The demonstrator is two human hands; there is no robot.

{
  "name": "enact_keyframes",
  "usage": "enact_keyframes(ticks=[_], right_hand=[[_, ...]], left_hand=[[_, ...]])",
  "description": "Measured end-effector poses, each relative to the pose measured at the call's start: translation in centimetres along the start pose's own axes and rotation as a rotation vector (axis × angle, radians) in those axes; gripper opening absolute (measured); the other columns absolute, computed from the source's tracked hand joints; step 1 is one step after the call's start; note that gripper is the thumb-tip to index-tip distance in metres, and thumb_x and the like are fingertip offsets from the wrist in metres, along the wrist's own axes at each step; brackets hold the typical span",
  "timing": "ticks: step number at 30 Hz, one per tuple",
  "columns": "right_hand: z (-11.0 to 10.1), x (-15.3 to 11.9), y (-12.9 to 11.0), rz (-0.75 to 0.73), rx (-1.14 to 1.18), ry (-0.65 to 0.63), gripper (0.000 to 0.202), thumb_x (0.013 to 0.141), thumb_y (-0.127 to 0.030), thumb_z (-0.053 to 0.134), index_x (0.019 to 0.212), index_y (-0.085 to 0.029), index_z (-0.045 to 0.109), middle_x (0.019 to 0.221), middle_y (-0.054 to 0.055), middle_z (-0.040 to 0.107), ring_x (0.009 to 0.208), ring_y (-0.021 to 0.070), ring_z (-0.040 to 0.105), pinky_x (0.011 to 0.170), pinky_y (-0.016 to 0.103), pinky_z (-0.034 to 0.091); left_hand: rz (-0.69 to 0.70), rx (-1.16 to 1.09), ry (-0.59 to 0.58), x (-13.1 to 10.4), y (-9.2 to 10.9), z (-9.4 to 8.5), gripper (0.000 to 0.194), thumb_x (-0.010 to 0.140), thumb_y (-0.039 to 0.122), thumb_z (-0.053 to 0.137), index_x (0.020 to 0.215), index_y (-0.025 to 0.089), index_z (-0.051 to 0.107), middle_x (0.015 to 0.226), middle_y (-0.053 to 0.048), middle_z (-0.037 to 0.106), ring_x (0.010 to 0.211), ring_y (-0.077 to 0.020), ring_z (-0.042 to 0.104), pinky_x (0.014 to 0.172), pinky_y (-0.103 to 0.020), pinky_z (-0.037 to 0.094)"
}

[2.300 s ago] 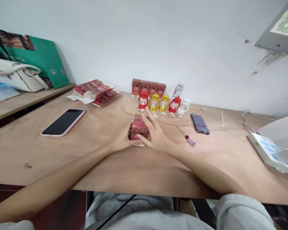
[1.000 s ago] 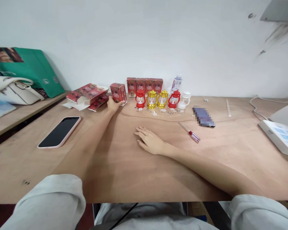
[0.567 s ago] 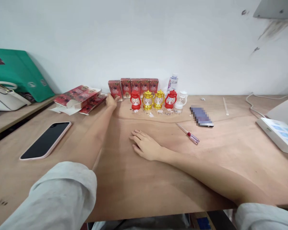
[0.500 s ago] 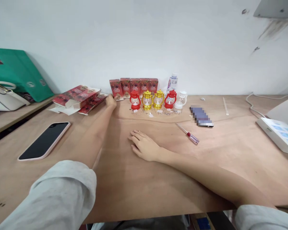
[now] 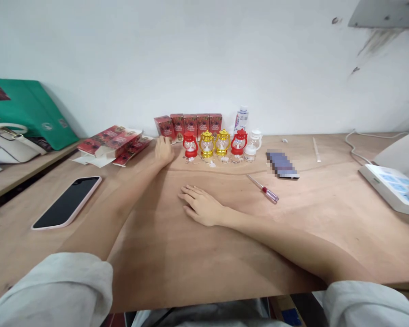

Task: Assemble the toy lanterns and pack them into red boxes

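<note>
Plywood tabletop (image 5: 225,254) in pale brown fills the view, running back to a white wall. At far left a green fabric tote bag (image 5: 30,111) leans upright behind a white leather handbag (image 5: 7,145) on a lower side shelf; what either bag contains cannot be seen. A black smartphone in a pink case (image 5: 67,202) lies flat at near left.

Against the far wall stands a row of small red printed cardboard boxes, all shut. The leftmost red box (image 5: 163,127) now sits on the table at the left end of that row, slightly turned; two seconds ago both hands held it near the table's middle. The left hand (image 5: 164,151) has let go and drawn back a little, fingers loose and holding nothing, just in front of the box and apart from it. The right hand (image 5: 201,206) lies flat and empty, palm down, in the same mid-table spot as a second ago.

Flattened red cartons (image 5: 114,141) are piled left of the row. Five little toy lanterns (image 5: 221,144), red, gold, gold, red and white, stand in front of the boxes. A red-handled screwdriver (image 5: 264,189) lies to the right.
</note>
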State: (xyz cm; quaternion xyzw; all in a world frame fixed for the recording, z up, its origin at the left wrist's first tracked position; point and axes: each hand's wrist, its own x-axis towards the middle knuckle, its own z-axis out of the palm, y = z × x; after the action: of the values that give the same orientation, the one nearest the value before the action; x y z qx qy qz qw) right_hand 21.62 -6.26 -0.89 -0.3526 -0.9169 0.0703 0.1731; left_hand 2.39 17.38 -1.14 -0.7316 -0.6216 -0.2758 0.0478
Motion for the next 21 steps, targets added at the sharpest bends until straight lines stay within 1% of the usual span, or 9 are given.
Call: enact_keyframes(ticks=[2, 4, 6, 9, 11, 13, 16, 19, 21], right_hand=[[0.0, 0.0, 0.1, -0.002, 0.003, -0.001, 0.043, 0.092, -0.026, 0.043, 0.13, -0.008, 0.049, 0.142, 0.017, 0.044, 0.135, 0.0263, 0.037, 0.113, 0.043, 0.031], [0.1, 0.0, 0.2, -0.007, 0.013, 0.003, 0.043, 0.091, -0.026, 0.044, 0.129, -0.007, 0.05, 0.141, 0.018, 0.044, 0.135, 0.026, 0.038, 0.113, 0.043, 0.031], [0.2, 0.2, 0.4, -0.008, 0.028, 0.01, 0.043, 0.091, -0.026, 0.046, 0.128, -0.006, 0.05, 0.14, 0.019, 0.045, 0.135, 0.0256, 0.038, 0.113, 0.042, 0.031], [0.2, 0.5, 0.6, 0.0, 0.033, 0.006, 0.043, 0.09, -0.026, 0.047, 0.128, -0.005, 0.05, 0.139, 0.02, 0.046, 0.134, 0.0263, 0.038, 0.112, 0.042, 0.032], [0.3, 1.0, 0.8, 0.002, 0.019, 0.013, 0.043, 0.09, -0.025, 0.047, 0.126, -0.004, 0.05, 0.138, 0.021, 0.047, 0.134, 0.0273, 0.038, 0.112, 0.042, 0.032], [0.5, 1.8, 1.2, 0.015, -0.006, 0.059, 0.041, 0.089, -0.024, 0.047, 0.125, -0.004, 0.05, 0.137, 0.021, 0.047, 0.134, 0.0274, 0.037, 0.112, 0.042, 0.031], [0.5, 3.6, 2.3, 0.05, -0.088, 0.182, 0.04, 0.088, -0.018, 0.046, 0.125, -0.004, 0.049, 0.14, 0.023, 0.042, 0.136, 0.0278, 0.034, 0.113, 0.044, 0.029], [-0.4, 6.6, 4.1, 0.094, -0.235, 0.284, 0.041, 0.086, -0.01, 0.043, 0.126, -0.002, 0.048, 0.144, 0.023, 0.036, 0.137, 0.0304, 0.031, 0.114, 0.044, 0.025], [-1.4, 9.0, 5.5, 0.111, -0.328, 0.321, 0.047, 0.083, -0.005, 0.044, 0.13, -0.005, 0.045, 0.147, 0.021, 0.032, 0.138, 0.0314, 0.027, 0.114, 0.045, 0.021]], left_hand=[[0.04, 0.069, 0.005, 0.0, 0.1, -0.1, 0.042, 0.076, 0.022, 0.05, 0.117, 0.008, 0.051, 0.128, -0.024, 0.044, 0.128, -0.0387, 0.035, 0.104, -0.05, 0.029], [-0.035, 0.14, 0.003, 0.2, 0.1, -0.1, 0.044, 0.077, 0.026, 0.05, 0.117, 0.008, 0.051, 0.129, -0.024, 0.043, 0.127, -0.0388, 0.035, 0.104, -0.051, 0.028], [-0.117, 0.188, -0.029, 0.6, 0.0, 0.1, 0.05, 0.079, 0.03, 0.047, 0.123, 0.006, 0.049, 0.136, -0.025, 0.038, 0.13, -0.0376, 0.032, 0.106, -0.052, 0.023], [-0.162, 0.199, -0.124, 1.2, -0.3, 0.4, 0.054, 0.083, 0.035, 0.041, 0.13, 0.009, 0.045, 0.146, -0.022, 0.028, 0.133, -0.0362, 0.03, 0.109, -0.055, 0.019], [-0.15, 0.188, -0.188, 1.6, -0.5, 0.5, 0.055, 0.085, 0.036, 0.038, 0.135, 0.013, 0.042, 0.151, -0.019, 0.022, 0.134, -0.0369, 0.028, 0.107, -0.06, 0.019], [-0.101, 0.174, -0.26, 2.0, -0.8, 0.6, 0.052, 0.088, 0.036, 0.035, 0.136, 0.018, 0.042, 0.154, -0.014, 0.019, 0.136, -0.036, 0.025, 0.106, -0.063, 0.018], [-0.02, 0.154, -0.334, 2.4, -1.1, 0.8, 0.047, 0.091, 0.033, 0.03, 0.134, 0.022, 0.045, 0.154, -0.008, 0.023, 0.138, -0.0317, 0.023, 0.107, -0.063, 0.014], [0.005, 0.151, -0.355, 2.3, -1.2, 1.0, 0.048, 0.092, 0.03, 0.028, 0.136, 0.019, 0.042, 0.153, -0.009, 0.026, 0.139, -0.0281, 0.023, 0.11, -0.059, 0.014], [0.016, 0.151, -0.368, 1.9, -1.2, 1.0, 0.05, 0.092, 0.03, 0.025, 0.138, 0.018, 0.039, 0.152, -0.01, 0.027, 0.139, -0.0263, 0.024, 0.112, -0.055, 0.015]])
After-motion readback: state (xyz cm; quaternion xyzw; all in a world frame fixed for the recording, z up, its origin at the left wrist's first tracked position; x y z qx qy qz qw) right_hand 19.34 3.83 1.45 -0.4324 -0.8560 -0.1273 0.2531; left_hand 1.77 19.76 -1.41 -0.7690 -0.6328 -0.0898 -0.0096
